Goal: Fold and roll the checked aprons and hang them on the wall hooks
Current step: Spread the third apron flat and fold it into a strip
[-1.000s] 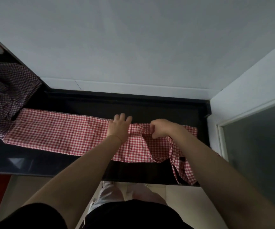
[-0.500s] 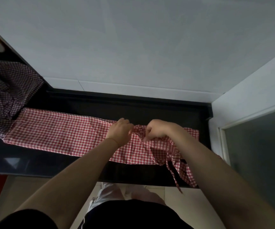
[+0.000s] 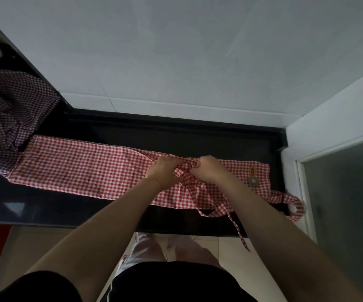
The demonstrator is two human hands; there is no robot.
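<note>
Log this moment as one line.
stage: folding | red-and-white checked apron flat on black counter | left hand, right hand gripping its straps | dark checked apron waiting

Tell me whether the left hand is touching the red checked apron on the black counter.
Touching. The head view shows the left hand lying on the long folded red-and-white checked cloth apron, its fingers curled into the bunched fabric beside the right hand.

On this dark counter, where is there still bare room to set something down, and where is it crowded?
Bare counter runs behind the red checked apron, up to the wall. Another bare strip lies in front of it, at the near left edge. Crowded: the left end under the dark checked apron, and the right, where straps trail around both hands.
</note>
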